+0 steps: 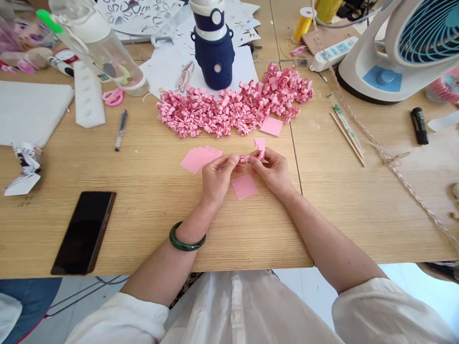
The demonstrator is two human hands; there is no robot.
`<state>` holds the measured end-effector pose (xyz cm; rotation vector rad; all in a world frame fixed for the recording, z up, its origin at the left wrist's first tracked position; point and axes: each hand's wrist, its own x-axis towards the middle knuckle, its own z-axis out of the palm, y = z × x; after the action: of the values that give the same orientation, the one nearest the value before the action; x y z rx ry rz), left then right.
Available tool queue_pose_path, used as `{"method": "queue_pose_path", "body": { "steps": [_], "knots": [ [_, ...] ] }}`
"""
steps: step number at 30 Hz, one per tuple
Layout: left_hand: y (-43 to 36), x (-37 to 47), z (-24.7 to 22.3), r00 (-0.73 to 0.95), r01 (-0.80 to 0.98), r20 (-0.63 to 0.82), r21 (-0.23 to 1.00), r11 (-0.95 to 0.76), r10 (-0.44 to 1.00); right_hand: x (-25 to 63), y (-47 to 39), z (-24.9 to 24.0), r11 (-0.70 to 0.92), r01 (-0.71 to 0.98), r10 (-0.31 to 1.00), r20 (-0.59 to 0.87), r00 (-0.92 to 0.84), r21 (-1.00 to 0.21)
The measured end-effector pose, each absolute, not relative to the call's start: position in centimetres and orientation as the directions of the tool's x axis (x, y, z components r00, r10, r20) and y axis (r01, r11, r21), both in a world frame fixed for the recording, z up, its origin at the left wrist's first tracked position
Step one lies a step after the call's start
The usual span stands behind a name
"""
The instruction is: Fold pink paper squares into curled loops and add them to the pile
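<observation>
A partly curled pink paper strip (pixel 260 145) is held between both hands above the table. My left hand (pixel 218 179) pinches its left end. On the right, my right hand (pixel 273 172) grips the curled part between thumb and fingers. Just below them lies a square pink sheet (pixel 245 186). Several fanned pink sheets (pixel 199 158) rest beside my left hand. Beyond the hands stretches a long heap of curled pink paper pieces (pixel 229 110), with another pink square (pixel 271 126) at its near edge.
Behind the heap stands a dark blue bottle (pixel 216 59). A clear bottle (pixel 114 59), pink scissors (pixel 113 97), a pen (pixel 121 131) and a phone (pixel 84 232) lie or stand left. Rightward are a fan (pixel 383 52), thin sticks (pixel 347 138), a marker (pixel 419 126) and a braided cord (pixel 409 184).
</observation>
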<state>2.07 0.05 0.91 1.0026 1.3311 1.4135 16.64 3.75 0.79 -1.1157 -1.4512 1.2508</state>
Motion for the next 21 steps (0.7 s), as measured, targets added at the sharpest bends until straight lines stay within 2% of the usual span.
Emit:
{"method": "queue_pose_path", "body": {
  "steps": [6,10,21],
  "knots": [
    [0.11,2.02,1.32,-0.277,0.006,0.038,0.999,-0.038,0.96,16.62,3.65,1.15,0.067,0.054,0.969,0.052,-0.242,-0.996],
    [-0.03,2.19,1.07,-0.303,-0.004,0.054,0.998,-0.058,0.951,16.39,3.41,1.48,0.031,-0.03,0.963,0.038,-0.266,-0.999],
    [-0.2,2.34,0.67,-0.285,-0.025,0.062,0.997,-0.072,0.956,16.19,3.3,1.35,0.008,-0.041,0.981,0.016,-0.193,-0.999]
  ]
}}
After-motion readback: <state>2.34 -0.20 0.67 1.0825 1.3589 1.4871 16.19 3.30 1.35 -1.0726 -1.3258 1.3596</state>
